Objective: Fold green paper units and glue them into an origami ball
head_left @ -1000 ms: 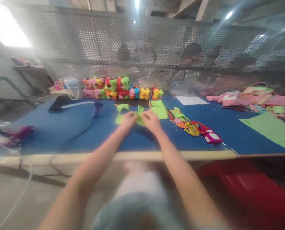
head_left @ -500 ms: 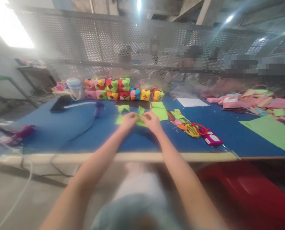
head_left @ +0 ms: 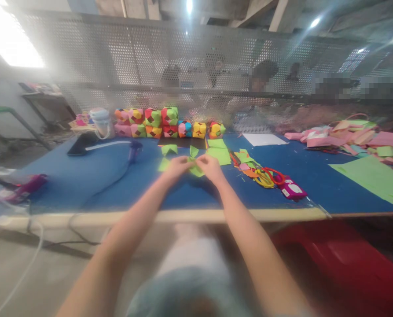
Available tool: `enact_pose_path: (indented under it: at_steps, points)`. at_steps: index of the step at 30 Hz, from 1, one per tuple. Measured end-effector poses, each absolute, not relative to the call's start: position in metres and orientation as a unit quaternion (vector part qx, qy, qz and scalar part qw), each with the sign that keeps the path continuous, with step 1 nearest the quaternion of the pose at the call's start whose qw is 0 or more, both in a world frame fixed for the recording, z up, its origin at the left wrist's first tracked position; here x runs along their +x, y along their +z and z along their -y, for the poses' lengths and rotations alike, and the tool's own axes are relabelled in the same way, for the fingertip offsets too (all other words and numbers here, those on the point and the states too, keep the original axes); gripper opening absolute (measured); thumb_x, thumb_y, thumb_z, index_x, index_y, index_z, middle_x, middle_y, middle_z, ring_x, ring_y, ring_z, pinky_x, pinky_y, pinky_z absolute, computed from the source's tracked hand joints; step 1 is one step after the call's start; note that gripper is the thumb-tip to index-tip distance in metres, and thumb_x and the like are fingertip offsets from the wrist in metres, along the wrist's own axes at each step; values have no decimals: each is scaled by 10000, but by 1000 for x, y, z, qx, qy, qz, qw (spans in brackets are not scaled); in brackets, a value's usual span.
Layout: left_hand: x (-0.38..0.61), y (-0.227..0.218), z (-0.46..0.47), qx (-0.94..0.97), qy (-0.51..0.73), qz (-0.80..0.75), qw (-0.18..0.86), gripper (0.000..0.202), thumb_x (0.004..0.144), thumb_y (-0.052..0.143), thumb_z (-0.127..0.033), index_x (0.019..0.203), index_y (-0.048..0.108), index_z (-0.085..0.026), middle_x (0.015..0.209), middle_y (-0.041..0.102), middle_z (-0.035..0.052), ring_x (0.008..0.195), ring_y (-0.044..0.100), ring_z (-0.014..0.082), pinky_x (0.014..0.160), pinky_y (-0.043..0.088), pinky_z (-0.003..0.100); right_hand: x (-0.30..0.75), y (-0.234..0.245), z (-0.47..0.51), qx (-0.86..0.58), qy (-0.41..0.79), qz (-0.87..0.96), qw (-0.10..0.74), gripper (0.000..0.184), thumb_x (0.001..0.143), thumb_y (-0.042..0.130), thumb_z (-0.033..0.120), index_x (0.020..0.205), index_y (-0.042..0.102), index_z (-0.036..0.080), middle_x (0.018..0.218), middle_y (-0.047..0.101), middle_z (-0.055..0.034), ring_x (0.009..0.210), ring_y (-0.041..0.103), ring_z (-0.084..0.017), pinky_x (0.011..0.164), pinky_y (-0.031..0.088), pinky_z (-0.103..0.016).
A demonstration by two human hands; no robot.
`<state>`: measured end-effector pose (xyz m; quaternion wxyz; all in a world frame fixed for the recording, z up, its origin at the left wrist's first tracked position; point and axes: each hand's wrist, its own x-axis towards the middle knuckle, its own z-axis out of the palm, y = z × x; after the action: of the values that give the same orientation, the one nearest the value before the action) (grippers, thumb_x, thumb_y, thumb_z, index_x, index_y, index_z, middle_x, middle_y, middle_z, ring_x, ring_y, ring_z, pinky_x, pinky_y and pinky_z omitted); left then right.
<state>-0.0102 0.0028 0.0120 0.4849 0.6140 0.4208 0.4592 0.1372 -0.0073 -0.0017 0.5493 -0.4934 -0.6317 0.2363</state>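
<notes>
Between my two hands is a green sheet of paper (head_left: pixel 196 170), partly folded and partly covered by my fingers. My left hand (head_left: pixel 179 165) pinches its left side, and my right hand (head_left: pixel 211 166) pinches the right side. Just behind the fingers a small folded green paper piece (head_left: pixel 194 151) stands up. To the left of it lies another folded green piece (head_left: pixel 169 150), with a flat green square (head_left: pixel 164 164) in front. A stack of green paper squares (head_left: pixel 219 155) lies to the right, beyond my right hand.
Colourful folded paper cubes (head_left: pixel 153 117) line the back of the blue table (head_left: pixel 117 189). Right of my hands are paper scraps (head_left: pixel 245 160), rubber bands (head_left: pixel 265 179) and a purple device (head_left: pixel 291 188). A phone (head_left: pixel 82 144), cup (head_left: pixel 100 119) and cable (head_left: pixel 112 181) lie left.
The green paper between my hands has changed shape, with a pointed corner now hanging lower toward me. Both hands stay in nearly the same place, still pinching it.
</notes>
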Motion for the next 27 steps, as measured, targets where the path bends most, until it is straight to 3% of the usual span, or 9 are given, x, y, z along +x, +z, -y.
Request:
enact_pose_path:
  at_steps: [8, 27]
  points:
    - [-11, 10, -4, 620, 462, -417, 479, 187, 663, 649, -271, 758, 708, -121, 655, 654, 40, 616, 568, 138, 590, 458, 248, 136, 1, 9, -491, 239, 624, 559, 146, 683, 571, 327, 657, 582, 185, 586, 609, 11, 576, 553, -143, 601, 460, -283]
    - [-15, 11, -4, 644, 477, -429, 416, 209, 680, 606, -325, 681, 683, -131, 590, 575, -5, 549, 455, 98, 518, 354, 212, 135, 1, 12, -480, 225, 637, 560, 191, 714, 574, 375, 721, 623, 191, 677, 656, -5, 650, 595, -158, 657, 482, -291]
